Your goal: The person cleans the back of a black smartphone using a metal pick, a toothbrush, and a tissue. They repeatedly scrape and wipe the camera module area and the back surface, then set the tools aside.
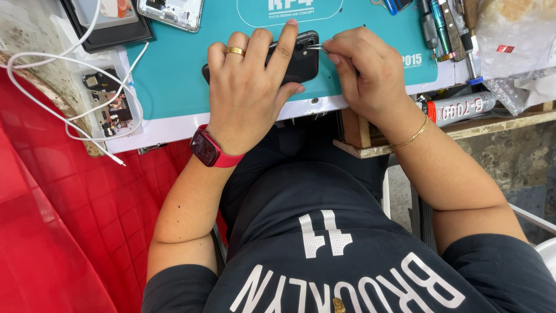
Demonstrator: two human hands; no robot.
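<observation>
While both hands grip: black phone (298,61) lengthwise left-right, metal tool (315,47) at right end.

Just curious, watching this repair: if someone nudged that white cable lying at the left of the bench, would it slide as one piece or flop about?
Likely flop: the white cable lies in loose loops, so it looks limp. It seems thin, so probably light. Its free end hangs over the bench edge, so a nudge might drag more off.

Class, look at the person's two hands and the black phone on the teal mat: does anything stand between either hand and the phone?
Nothing visible does. The left hand lies directly on the black phone, and the right hand holds a thin metal tool against its upper edge on the teal mat.
</observation>
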